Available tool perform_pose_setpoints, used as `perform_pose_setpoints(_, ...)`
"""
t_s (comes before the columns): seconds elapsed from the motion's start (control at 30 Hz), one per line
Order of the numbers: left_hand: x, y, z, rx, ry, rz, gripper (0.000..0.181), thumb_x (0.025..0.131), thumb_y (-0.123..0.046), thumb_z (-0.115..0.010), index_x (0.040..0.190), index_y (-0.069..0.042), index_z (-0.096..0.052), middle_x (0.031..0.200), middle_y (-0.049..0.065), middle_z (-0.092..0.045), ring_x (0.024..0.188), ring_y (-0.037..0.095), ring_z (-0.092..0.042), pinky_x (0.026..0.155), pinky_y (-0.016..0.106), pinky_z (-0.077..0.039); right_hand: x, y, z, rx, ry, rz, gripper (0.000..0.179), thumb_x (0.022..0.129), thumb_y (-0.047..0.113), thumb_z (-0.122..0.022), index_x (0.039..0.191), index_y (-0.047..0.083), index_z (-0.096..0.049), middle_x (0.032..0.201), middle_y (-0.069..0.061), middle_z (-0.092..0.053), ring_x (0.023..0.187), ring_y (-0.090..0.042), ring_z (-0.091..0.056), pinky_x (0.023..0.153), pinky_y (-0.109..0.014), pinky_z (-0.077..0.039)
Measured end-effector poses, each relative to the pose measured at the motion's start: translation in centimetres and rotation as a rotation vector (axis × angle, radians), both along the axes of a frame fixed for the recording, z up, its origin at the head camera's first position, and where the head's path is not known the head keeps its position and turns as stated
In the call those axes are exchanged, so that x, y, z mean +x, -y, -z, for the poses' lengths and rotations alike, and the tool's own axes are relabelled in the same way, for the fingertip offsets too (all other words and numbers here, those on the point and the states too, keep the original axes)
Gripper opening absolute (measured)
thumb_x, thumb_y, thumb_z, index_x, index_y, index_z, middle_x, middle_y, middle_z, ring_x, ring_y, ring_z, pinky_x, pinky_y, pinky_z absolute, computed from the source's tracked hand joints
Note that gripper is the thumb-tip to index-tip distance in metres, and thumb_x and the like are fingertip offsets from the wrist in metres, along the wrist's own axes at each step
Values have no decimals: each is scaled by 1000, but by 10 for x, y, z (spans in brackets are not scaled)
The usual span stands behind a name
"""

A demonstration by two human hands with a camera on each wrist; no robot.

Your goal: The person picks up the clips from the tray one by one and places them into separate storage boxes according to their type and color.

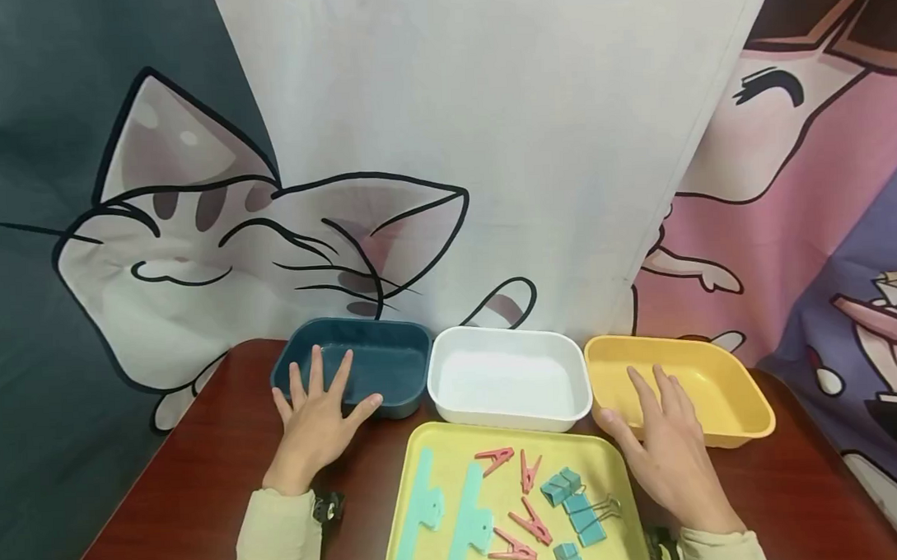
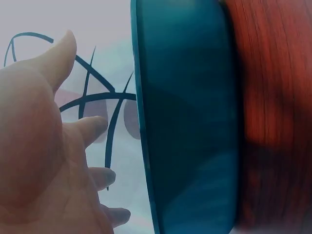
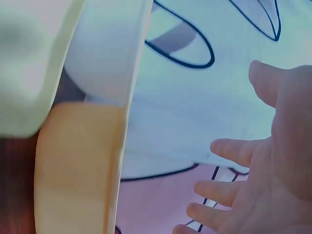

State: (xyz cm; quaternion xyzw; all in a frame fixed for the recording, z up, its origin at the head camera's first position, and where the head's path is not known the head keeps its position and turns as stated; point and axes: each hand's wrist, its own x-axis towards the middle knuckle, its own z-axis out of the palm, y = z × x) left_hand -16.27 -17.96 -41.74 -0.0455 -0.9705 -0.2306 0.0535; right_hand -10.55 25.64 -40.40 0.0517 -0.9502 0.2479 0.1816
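My left hand [image 1: 316, 425] hovers with spread fingers over the near side of a dark blue bin [image 1: 380, 361], holding nothing. In the left wrist view its palm shows bare beside the bin's wall [image 2: 190, 122]. Over the near left part of a yellow bin [image 1: 719, 386] is my right hand [image 1: 665, 445], fingers extended and nothing in them. Between the two bins stands a white bin [image 1: 507, 377]. A yellow tray [image 1: 603, 452] in front carries pink clothespins [image 1: 533, 520], teal binder clips [image 1: 585, 518] and two long mint-green clips [image 1: 467, 518].
All of it rests on a dark red-brown wooden table [image 1: 167, 504]. Right behind the bins hangs a cloth backdrop [image 1: 562, 144] with cartoon animals. The tray's near edge runs out of the head view.
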Motion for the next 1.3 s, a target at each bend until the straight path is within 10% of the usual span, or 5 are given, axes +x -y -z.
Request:
perform_pose_setpoints(0.83, -10, 46, 12, 103, 76, -33, 98, 98, -61, -56, 163, -2, -13, 164, 34, 12, 145, 62, 14, 107, 80, 10, 26, 102, 14, 80, 55, -264, 66, 95, 37, -73, 149, 5, -51, 153, -23, -45, 142, -47, -37, 112, -65, -31)
perform_pose_setpoints(1.3, -26, 64, 22, 189, 126, -46, 112, 96, -55, -64, 158, 12, 1, 161, 39, 12, 146, 61, 3, 111, 78, -1, 32, 153, 15, 128, 389, -499, 73, 93, 50, -73, 151, 11, -51, 155, -15, -44, 141, -34, -43, 110, -56, -40)
